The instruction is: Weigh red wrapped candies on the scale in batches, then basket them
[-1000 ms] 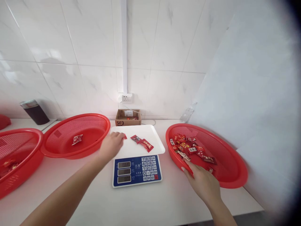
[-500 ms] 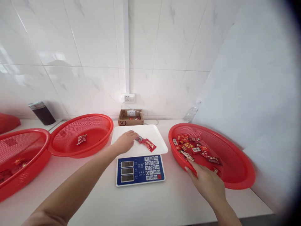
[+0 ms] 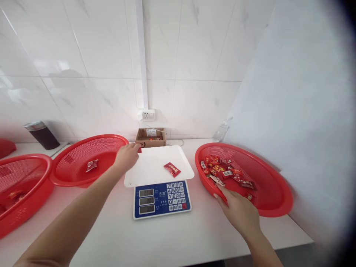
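Observation:
My left hand (image 3: pixel 126 157) hovers at the left edge of the white scale tray (image 3: pixel 147 174), fingers pinched on a small red packet whose tip shows at its fingertips. One red packet (image 3: pixel 171 169) lies on the tray. My right hand (image 3: pixel 237 211) rests on the near rim of the right red basket (image 3: pixel 278 196), fingers curled over it beside a pile of red packets (image 3: pixel 222 171). The middle red basket (image 3: pixel 69 174) holds one packet (image 3: pixel 92 165).
A digital scale with a blue keypad (image 3: pixel 162 198) sits at the centre of the white counter. A third red basket (image 3: pixel 16 193) is at far left, a dark cup (image 3: pixel 41 134) behind it. A small cardboard box (image 3: pixel 150 137) and a wall socket (image 3: pixel 146 115) stand at the back.
My left hand picked a red packet off the scale tray and moved left toward the middle basket; one packet stays on the tray. My right hand has stayed on the right basket's rim.

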A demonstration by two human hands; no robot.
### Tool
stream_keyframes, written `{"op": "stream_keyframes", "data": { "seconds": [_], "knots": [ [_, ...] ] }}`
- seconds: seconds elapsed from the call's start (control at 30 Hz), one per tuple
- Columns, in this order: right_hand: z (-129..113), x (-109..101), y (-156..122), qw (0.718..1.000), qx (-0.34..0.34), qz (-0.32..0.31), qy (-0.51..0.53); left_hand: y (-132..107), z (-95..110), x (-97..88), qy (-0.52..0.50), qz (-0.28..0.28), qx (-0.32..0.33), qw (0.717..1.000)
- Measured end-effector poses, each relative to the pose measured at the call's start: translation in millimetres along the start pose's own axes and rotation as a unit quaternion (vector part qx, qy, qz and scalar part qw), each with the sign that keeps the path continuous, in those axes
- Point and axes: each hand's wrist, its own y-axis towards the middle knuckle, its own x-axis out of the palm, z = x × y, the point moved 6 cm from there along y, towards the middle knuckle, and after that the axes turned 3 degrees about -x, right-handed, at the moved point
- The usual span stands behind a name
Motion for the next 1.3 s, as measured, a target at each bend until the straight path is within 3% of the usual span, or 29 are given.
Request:
{"op": "stream_keyframes", "data": {
  "seconds": [0.13,0.23,0.3,0.4,0.5,0.57,0.67,0.77,0.87,0.97,1.07,1.17,1.23,1.3],
  "knots": [
    [1.2,1.6,0.8,1.0,0.0,-0.006,0.0,-6.4,-64.7,-12.2,0.012,0.007,-0.09,0.996],
    [1.1,1.8,1.3,1.0,0.003,-0.018,0.002,-11.8,-68.2,-2.9,-0.011,-0.013,-0.061,0.998],
    [0.5,1.6,1.7,1.0,0.004,-0.025,0.003,-13.9,-44.7,8.8,-0.04,-0.03,-0.004,0.999],
    [0.6,1.7,1.9,1.0,0.01,-0.029,0.001,-16.6,14.2,27.1,-0.087,-0.065,0.101,0.989],
    [1.3,2.0,1.1,0.999,0.019,-0.032,-0.001,-21.7,77.6,38.5,-0.124,-0.109,0.216,0.962],
    [0.2,1.6,0.3,0.999,0.015,-0.034,0.001,-24.2,108.7,41.3,-0.141,-0.127,0.273,0.943],
    [-1.9,0.2,-1.0,1.0,0.008,-0.029,-0.001,-22.5,131.0,44.2,-0.156,-0.135,0.303,0.931],
    [-2.6,0.5,-1.4,0.999,0.009,-0.033,-0.001,-17.8,130.6,48.8,-0.163,-0.13,0.285,0.935],
    [-1.7,1.1,-0.8,0.999,0.01,-0.03,0.003,-16.8,115.6,47.1,-0.164,-0.111,0.245,0.949],
    [0.5,0.7,-0.1,1.0,0.016,-0.02,0.01,-20.9,86.9,29.0,-0.164,-0.069,0.194,0.965],
    [1.3,0.7,0.3,1.0,0.013,-0.02,0.013,-26.5,37.6,-2.0,-0.157,0.016,0.102,0.982],
    [-0.2,1.5,1.0,1.0,0.006,-0.026,0.005,-36.8,-28.1,-22.7,-0.133,0.087,-0.045,0.986],
    [-1.4,2.5,1.6,0.999,0.009,-0.035,0.004,-48.2,-65.6,-22.1,-0.127,0.083,-0.123,0.981],
    [-0.9,2.5,1.9,0.998,0.027,-0.051,0.009,-63.3,-89.1,-14.6,-0.126,0.064,-0.173,0.975]
  ]
}}
